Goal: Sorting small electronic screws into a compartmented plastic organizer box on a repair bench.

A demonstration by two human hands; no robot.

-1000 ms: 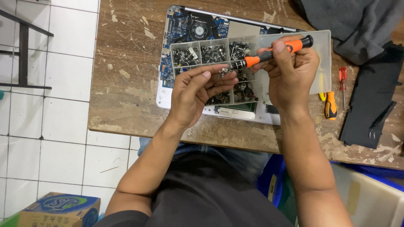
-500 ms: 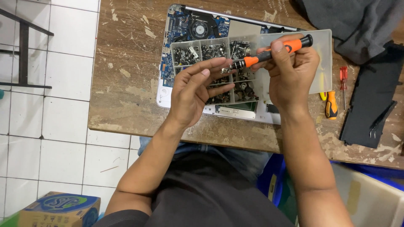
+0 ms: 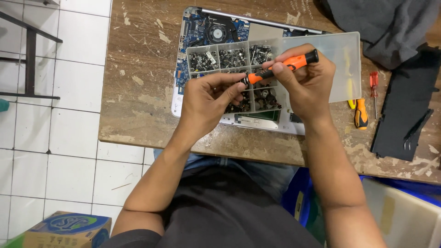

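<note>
An opened laptop (image 3: 202, 32) lies bottom-up on the worn wooden table (image 3: 138, 82), its blue board and fan showing. On top of it rests a clear plastic organiser box (image 3: 216, 57) with several compartments of small screws and parts. My right hand (image 3: 305, 87) grips an orange-and-black screwdriver (image 3: 282, 68), tip pointing left. My left hand (image 3: 209, 101) pinches something tiny at the screwdriver's tip, over the box; the small part itself is too small to make out.
The box's open lid (image 3: 340, 64) sticks out to the right. Another orange screwdriver (image 3: 360, 112) and a small red one (image 3: 374, 87) lie beyond it. A black battery-like panel (image 3: 404, 110) and grey cloth (image 3: 386, 23) lie at far right. A cardboard box (image 3: 64, 229) sits on the tiled floor.
Both hands have stayed over the organiser box. The left fingers have closed in around the screwdriver's tip; little else has moved.
</note>
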